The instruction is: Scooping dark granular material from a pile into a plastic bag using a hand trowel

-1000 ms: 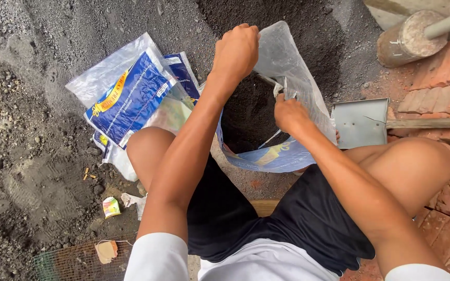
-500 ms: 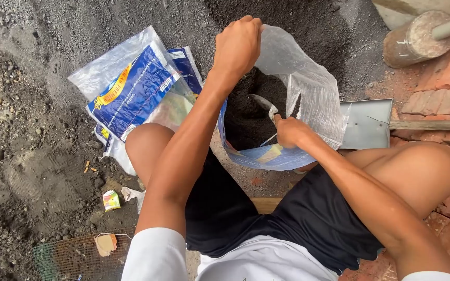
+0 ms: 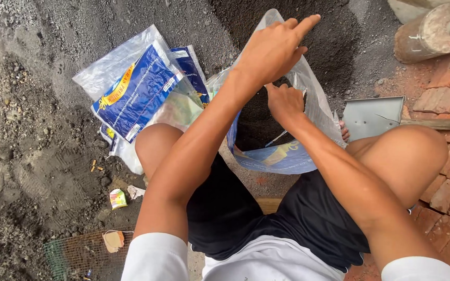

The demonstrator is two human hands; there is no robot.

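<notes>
bag under both hands

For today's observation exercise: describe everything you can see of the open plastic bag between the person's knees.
The open plastic bag is thin and clear, with blue and yellow print low on its near side. It stands upright on the ground between the knees, mouth open, holding dark soil. The left hand is at its far rim with the forefinger stretched out; the right hand reaches into the mouth. A grey metal scoop lies just right of it.
</notes>
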